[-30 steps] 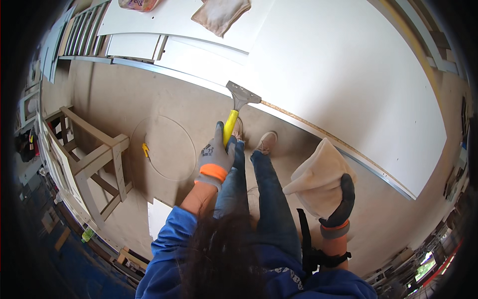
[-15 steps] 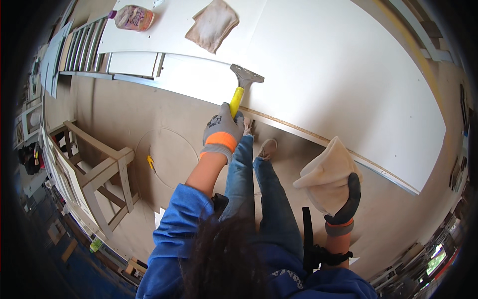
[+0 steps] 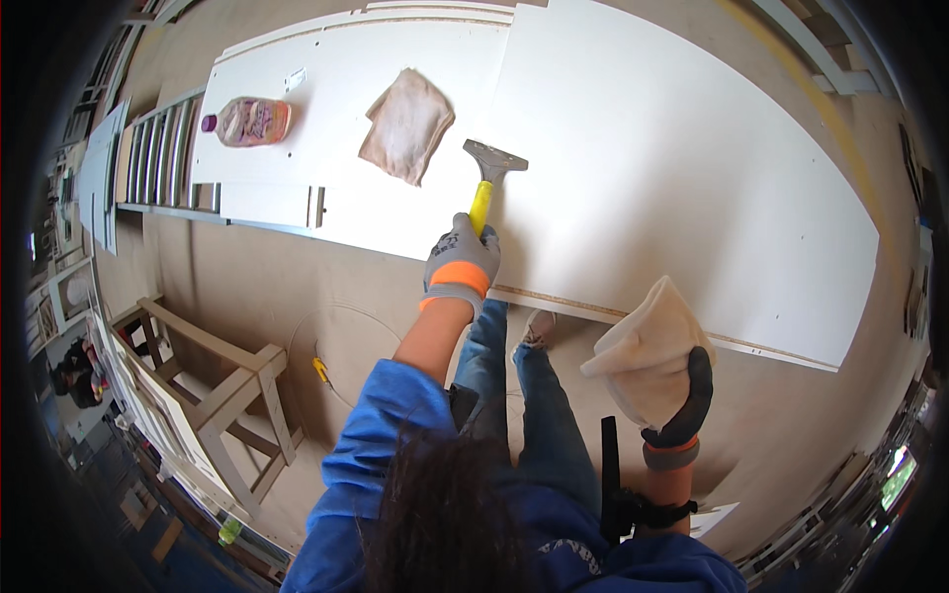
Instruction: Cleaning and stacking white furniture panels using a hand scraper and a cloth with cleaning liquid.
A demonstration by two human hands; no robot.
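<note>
My left hand [image 3: 462, 255], in a grey and orange work glove, is closed round the yellow handle of a scraper [image 3: 482, 193]. The scraper's wide metal head points away from me over the white panel [image 3: 633, 168]; whether the blade touches the surface I cannot tell. At the right, my gloved right hand [image 3: 687, 400] grips a folded beige cloth [image 3: 647, 351] near the panel's front edge. Another folded cloth [image 3: 407, 127], beige with a whitish patch, lies on the panel beyond the scraper. Left of it a clear bottle [image 3: 252, 122] with a purple cap lies on its side.
A wooden frame stand [image 3: 232, 395] is on the floor at the left, with a small yellow tool [image 3: 321, 371] beside it. A metal roller rack [image 3: 163, 153] adjoins the panels' left end. Boards and clutter line the far right rim.
The view has shifted, so the bottle and panels sit lower and more of their far edge shows. My left hand with the scraper now reaches further over the panel. Both hands keep their holds.
</note>
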